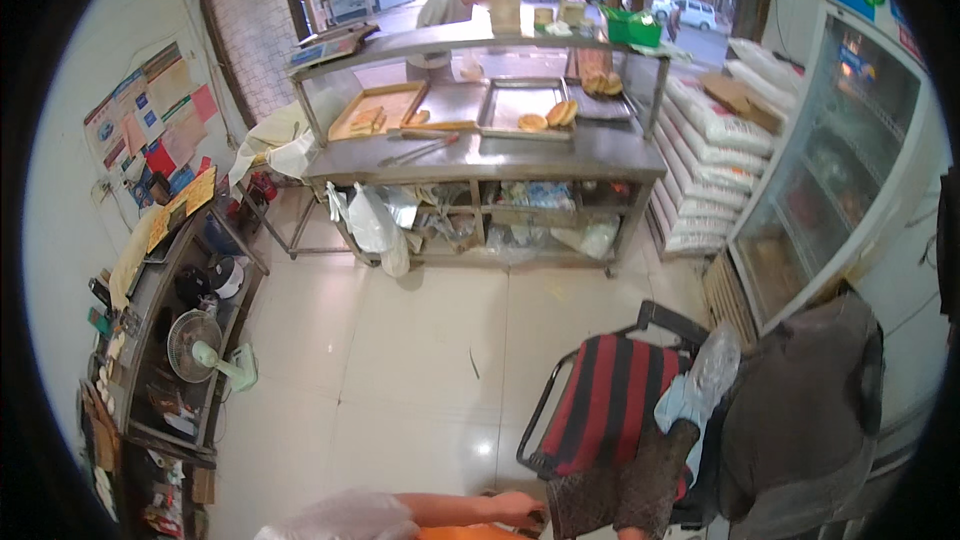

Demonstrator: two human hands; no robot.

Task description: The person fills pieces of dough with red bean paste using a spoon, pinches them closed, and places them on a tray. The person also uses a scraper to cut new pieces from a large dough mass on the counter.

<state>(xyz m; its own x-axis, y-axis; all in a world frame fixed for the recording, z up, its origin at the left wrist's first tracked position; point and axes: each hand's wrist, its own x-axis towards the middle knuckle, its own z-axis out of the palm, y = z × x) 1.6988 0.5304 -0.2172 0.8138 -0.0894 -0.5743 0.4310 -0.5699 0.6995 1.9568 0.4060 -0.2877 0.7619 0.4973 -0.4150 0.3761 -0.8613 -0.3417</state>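
Observation:
My left hand (516, 508) reaches across from the lower edge, below a pale sleeve (345, 515). Its fingers look curled, and a small dark thing beside them is too unclear to name. Just right of it is a dark patterned cloth (625, 485), hanging in front of a chair with a red and black striped seat (615, 395). A bit of skin, apparently my right hand (632, 533), shows at the bottom edge under this cloth; its fingers are hidden. Orange fabric (470, 533) lies below my left forearm.
A steel counter (480, 168) with trays and bread stands ahead; a person (447, 10) is behind it. Stacked sacks (715, 160) and a glass-door fridge (830, 170) line the right. A shelf table with a fan (193, 345) stands left. A dark draped chair (800, 410) is near right.

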